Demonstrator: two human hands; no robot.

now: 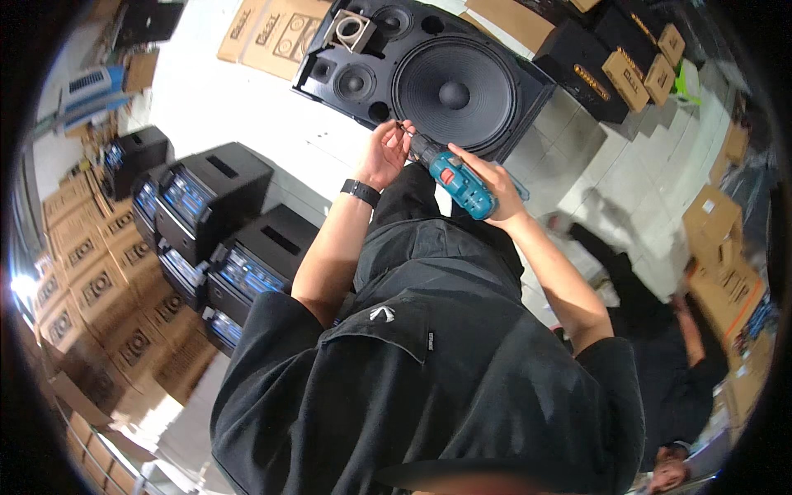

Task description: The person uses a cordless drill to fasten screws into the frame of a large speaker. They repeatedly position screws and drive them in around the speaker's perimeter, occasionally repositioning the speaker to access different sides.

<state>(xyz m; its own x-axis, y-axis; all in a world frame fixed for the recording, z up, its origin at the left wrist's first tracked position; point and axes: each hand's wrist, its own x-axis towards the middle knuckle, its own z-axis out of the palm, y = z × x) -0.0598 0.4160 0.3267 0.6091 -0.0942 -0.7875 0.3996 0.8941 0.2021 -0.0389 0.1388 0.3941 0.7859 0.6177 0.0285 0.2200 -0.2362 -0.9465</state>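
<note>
My right hand [502,191] is wrapped round a teal cordless drill [464,183], whose dark chuck points up and left. At the drill's tip, the fingers of my left hand [384,157] are pinched together. Whatever small piece lies between them is too small to make out. Just beyond both hands lies a black loudspeaker cabinet [375,58] with its front facing up. It bears a large woofer cone [454,95] and a smaller round driver [355,82]. A small box with a round hole [350,33] rests on the cabinet's far left part.
Black amplified speakers [210,186] with blue-lit panels stand at left, beside stacked brown cartons [107,280]. More black cabinets [577,70] and small boxes [624,80] are at the far right. Another person in dark clothes [672,355] is at right, near opened cartons [714,223].
</note>
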